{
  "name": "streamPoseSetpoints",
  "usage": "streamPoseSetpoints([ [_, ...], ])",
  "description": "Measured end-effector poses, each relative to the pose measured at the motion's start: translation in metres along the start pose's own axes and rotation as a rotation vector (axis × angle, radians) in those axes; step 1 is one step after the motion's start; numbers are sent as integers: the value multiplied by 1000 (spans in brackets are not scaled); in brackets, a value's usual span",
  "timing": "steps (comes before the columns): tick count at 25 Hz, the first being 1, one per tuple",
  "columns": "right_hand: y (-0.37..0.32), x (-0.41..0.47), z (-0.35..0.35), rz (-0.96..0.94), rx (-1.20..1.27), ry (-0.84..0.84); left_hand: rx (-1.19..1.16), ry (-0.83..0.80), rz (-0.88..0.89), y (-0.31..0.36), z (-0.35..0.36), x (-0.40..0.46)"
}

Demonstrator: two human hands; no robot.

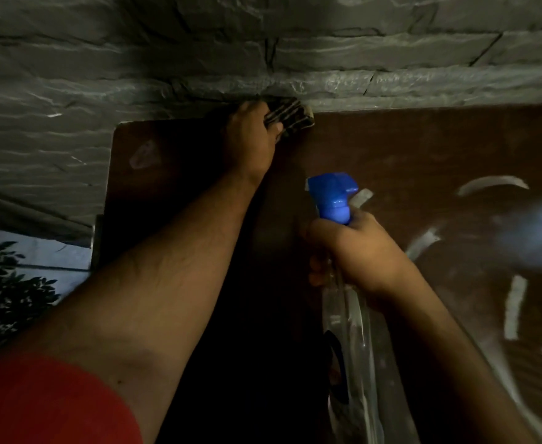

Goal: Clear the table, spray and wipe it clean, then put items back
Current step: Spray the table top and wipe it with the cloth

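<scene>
A dark brown table (pixel 423 149) fills the middle and right of the head view, its far edge against a wall. My left hand (pixel 252 139) reaches to that far edge and grips a striped cloth (pixel 290 118), which lies on the tabletop. My right hand (pixel 356 248) holds a clear spray bottle (pixel 353 331) by its neck, just below the blue trigger head (pixel 332 195), above the table's near middle. Pale curved streaks (pixel 516 306) mark the surface on the right.
A grey stone-textured wall (pixel 199 52) runs behind the table. A leafy plant (pixel 4 283) stands at the lower left, beyond the table's left edge. A bluish glare (pixel 538 232) lies on the tabletop at the right.
</scene>
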State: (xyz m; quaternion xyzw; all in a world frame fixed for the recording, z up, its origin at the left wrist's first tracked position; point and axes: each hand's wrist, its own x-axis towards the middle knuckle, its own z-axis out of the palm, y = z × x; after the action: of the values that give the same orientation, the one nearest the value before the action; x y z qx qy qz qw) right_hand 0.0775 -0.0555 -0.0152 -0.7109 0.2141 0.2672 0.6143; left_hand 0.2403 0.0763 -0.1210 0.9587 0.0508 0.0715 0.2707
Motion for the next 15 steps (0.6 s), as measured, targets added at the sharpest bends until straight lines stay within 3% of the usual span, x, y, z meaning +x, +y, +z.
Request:
streamPoseSetpoints([
  [11, -23, 22, -42, 28, -61, 89, 32, 34, 1, 14, 19, 10],
  [15, -19, 20, -53, 32, 9, 123, 5, -20, 8, 27, 26, 7],
])
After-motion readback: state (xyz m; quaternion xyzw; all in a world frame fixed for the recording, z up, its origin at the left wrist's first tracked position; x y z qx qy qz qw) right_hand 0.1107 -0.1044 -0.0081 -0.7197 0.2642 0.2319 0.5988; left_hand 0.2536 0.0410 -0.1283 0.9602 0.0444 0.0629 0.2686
